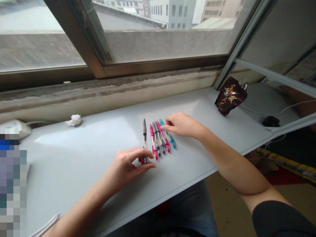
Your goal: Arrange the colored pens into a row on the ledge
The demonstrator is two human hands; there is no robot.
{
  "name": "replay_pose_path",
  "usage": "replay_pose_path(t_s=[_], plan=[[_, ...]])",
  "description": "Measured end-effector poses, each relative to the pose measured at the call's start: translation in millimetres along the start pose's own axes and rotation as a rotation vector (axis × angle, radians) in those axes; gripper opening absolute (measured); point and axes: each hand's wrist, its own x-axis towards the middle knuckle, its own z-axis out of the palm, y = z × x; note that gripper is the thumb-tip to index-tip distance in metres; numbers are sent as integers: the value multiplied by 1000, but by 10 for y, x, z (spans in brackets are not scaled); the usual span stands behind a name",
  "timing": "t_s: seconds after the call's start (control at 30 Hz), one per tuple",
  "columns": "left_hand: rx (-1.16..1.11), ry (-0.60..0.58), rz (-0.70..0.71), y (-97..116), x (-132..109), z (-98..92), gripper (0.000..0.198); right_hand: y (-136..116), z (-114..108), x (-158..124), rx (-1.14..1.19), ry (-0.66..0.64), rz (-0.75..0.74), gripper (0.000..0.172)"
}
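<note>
Two bare hands are at work around a row of five pens [152, 130] on a pale worktop [74, 158] beneath a window [168, 46]. The row, the landmark here, runs from a pink pen at its left end, through two grey-black pens and another pink one, to a turquoise pen [172, 141] at its right end. The pens lie side by side, grips toward the window and clips toward the person, fanning wider at the clip end; this shared direction seems to make them easy to compare and reach.

Just left of the row lies a larger grey pen [144, 129], also pointing windowward. The left hand [130, 159] curves around its near end, thumb and forefinger well parted, other fingers curled behind; whether they grip it, I cannot tell. That curve probably allows adjustment without disturbing the row. The right hand [181, 123] comes in from the right of the row, fingers bent, thumb reaching over the upper part near the turquoise pen. Whether it touches or pinches anything is unclear.

Well left of the row, a crumpled white tissue [74, 120] lies near the wall. Well right, a dark pouch [231, 95] with gold lettering stands tilted.
</note>
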Motion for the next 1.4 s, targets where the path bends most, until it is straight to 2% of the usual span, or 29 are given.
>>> replay_pose_path(t_s=[0.13, 0.37, 0.57, 0.77, 0.9, 1.27, 1.4], plan=[[16, 31, -29, -13, 11, -1, 18, 3, 5, 4, -144, -136, 62, 30], [74, 11, -101, -72, 32, -4, 27, -44, 19, -11, -163, -197, 78, 29], [87, 31, -123, -106, 45, -12, 30, -101, 62, -7, -171, -191, 115, 27], [28, -16, -184, -130, 47, -9, 32, -93, 135, 16, -124, -92, 112, 28], [84, -28, -162, -143, 41, -8, 26, -97, 170, 19, -140, -106, 111, 29], [74, -95, -212, -180, 42, -25, 31, -181, 156, 6, -163, -117, 154, 33], [143, -127, -215, -186, 39, -22, 34, -228, 178, -3, -134, -101, 160, 32]])
